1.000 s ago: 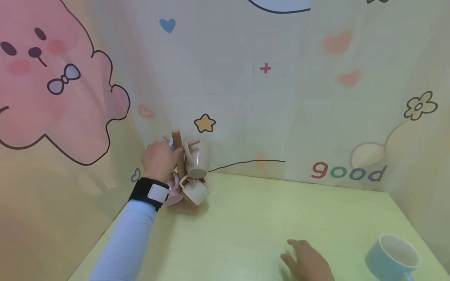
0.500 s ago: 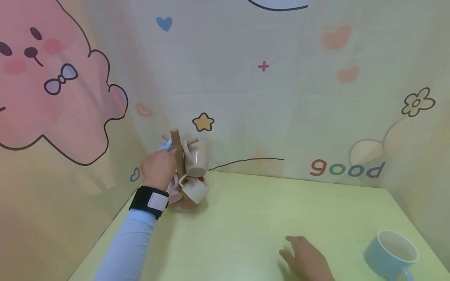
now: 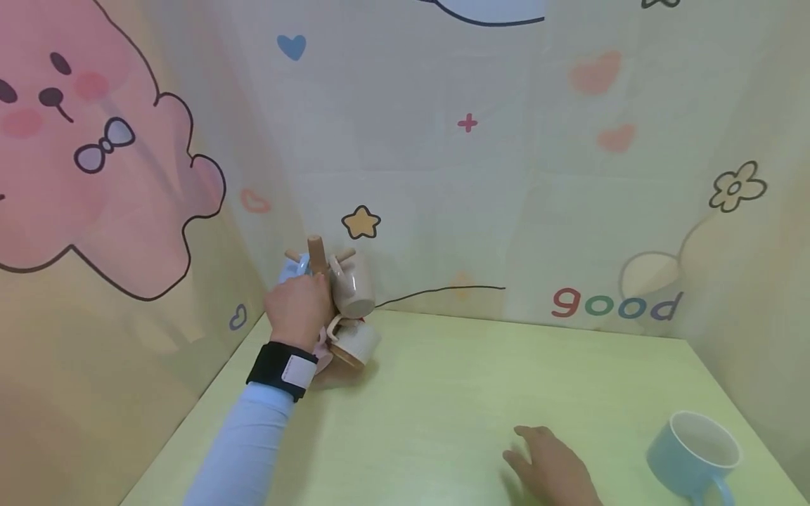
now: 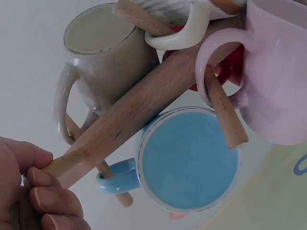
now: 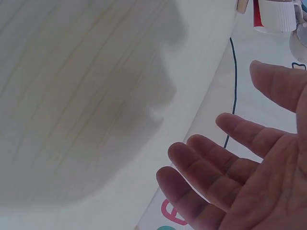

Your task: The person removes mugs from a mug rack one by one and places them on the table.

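A wooden mug tree [image 3: 316,246] stands at the back left, hung with a light blue mug [image 4: 189,160], a greyish mug [image 3: 354,284], a white ribbed mug [image 3: 357,341] and a pink mug [image 4: 276,72]. Part of a red mug [image 4: 232,64] shows behind the post. My left hand [image 3: 297,309] grips the mug tree near its upper end, thumb and curled fingers around the wood; the exact contact is partly hidden. My right hand [image 3: 553,464] is held low at the front, fingers loosely spread and holding nothing. Another light blue mug [image 3: 692,453] stands upright on the right.
The pale yellow-green table [image 3: 443,393] meets a printed cloth backdrop [image 3: 411,140] behind and at both sides. The mug tree stands close to the back left corner. The right-hand mug is near the table's right edge, its handle toward the front.
My left hand has come down from the hanging blue mug and onto the mug tree, which has shifted slightly right. The right hand stays nearly still.
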A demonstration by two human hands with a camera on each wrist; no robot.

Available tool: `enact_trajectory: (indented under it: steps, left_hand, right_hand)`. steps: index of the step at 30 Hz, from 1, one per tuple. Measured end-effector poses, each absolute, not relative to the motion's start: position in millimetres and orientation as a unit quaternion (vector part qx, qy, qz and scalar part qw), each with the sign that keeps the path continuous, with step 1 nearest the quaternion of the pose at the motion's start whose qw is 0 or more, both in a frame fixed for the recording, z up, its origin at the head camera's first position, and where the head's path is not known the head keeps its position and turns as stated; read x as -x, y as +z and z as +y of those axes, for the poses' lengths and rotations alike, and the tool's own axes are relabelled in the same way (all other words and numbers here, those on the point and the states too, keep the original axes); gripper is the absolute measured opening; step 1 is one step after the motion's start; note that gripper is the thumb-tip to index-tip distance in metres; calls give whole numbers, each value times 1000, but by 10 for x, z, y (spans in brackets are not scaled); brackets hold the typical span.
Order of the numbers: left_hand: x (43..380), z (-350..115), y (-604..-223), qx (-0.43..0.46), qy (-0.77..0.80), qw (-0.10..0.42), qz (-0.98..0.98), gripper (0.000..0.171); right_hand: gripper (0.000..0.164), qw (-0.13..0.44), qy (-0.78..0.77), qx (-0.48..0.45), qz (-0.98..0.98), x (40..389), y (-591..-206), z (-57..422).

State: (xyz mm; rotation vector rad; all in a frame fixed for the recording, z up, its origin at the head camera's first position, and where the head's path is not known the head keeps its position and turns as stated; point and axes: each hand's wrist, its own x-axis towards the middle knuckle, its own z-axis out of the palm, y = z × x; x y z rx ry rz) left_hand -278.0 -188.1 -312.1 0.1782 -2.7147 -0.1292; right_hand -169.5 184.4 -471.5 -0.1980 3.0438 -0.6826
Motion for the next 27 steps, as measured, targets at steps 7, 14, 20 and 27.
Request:
enact_trajectory:
  steps: [7,14,20,27]
  left_hand:
    - [2783,-1672,-3129,-65,-33,211,-975,34]
    - [2808,-1647,-3193,-45,-54,244,-967,48]
    - [2768,-1978,-3135,-63,-133,236,-961,65]
    - [2876,-2452,-2978,-51,-166,226,-959,50]
  right_hand:
    - [50,39,-213,44,975,1698,-4688,1880]
    - [51,51,-210,35,976,1701,-4713,1912]
    - [53,62,-205,26,976,1704,-4714,1961]
    - [52,59,-211,27,975,1704,-4688,1996]
